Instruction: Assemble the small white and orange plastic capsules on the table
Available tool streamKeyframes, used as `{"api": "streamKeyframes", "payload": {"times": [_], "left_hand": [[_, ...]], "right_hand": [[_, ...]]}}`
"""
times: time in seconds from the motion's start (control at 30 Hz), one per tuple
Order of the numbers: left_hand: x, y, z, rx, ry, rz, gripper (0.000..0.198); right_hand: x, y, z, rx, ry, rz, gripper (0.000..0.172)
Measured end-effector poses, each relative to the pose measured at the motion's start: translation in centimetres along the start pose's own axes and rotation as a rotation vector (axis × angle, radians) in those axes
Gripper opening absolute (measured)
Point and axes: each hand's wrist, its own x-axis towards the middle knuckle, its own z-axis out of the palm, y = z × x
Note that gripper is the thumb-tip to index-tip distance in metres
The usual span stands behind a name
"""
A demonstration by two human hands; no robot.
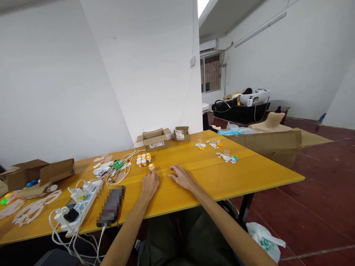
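My left hand [150, 183] rests low over the table, its fingertips at a small white-and-orange round piece [151, 167]. The fingers look bent around its near side, partly hiding its lower part. Just beyond, to the left, several similar white-and-orange pieces [143, 159] stand grouped closely together. My right hand [181, 177] is to the right of the left one, above the tabletop, with fingers loosely apart and nothing between them. Farther right lie small piles of loose parts: white and orange ones [202, 146], and white and teal ones [227, 158] with a clear cup.
An open cardboard box [154, 139] and a smaller box [181, 134] stand at the wall. To the left are cables, a power strip [85, 201], a blurred dark phone-like object [112, 205] and an opened carton [57, 171]. The yellow table [249, 177] ends at right.
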Motion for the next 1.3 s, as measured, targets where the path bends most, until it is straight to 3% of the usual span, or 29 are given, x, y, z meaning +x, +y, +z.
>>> {"api": "streamKeyframes", "payload": {"times": [0.17, 0.4, 0.53, 0.77, 1.0, 1.17, 1.3], "left_hand": [[0.7, 1.1, -0.6, 0.050, -0.034, 0.009, 0.034], [2.6, 1.3, -0.1, 0.057, 0.059, -0.043, 0.037], [2.5, 1.4, 0.3, 0.071, 0.095, -0.022, 0.035], [2.0, 1.3, 0.6, 0.011, 0.042, 0.045, 0.033], [2.1, 1.3, 1.2, -0.013, 0.062, 0.065, 0.030], [1.9, 1.6, 1.1, 0.018, 0.041, 0.077, 0.030], [1.8, 1.7, 1.2, -0.011, 0.028, 0.056, 0.030]], "right_hand": [[-0.1, -0.4, -0.3, -0.017, -0.011, 0.026, 0.016], [-0.3, -0.6, -0.8, -0.030, -0.052, 0.041, 0.015], [-0.3, -0.5, -0.9, -0.043, -0.047, 0.037, 0.016], [-0.4, 0.2, -1.4, -0.151, -0.052, -0.026, 0.014], [-0.1, 4.2, -3.4, -0.354, 0.002, -0.017, 0.028], [2.2, 8.9, -5.6, -0.406, 0.165, 0.151, 0.039], [4.1, 13.1, -6.7, -0.405, 0.283, 0.349, 0.056]]}}
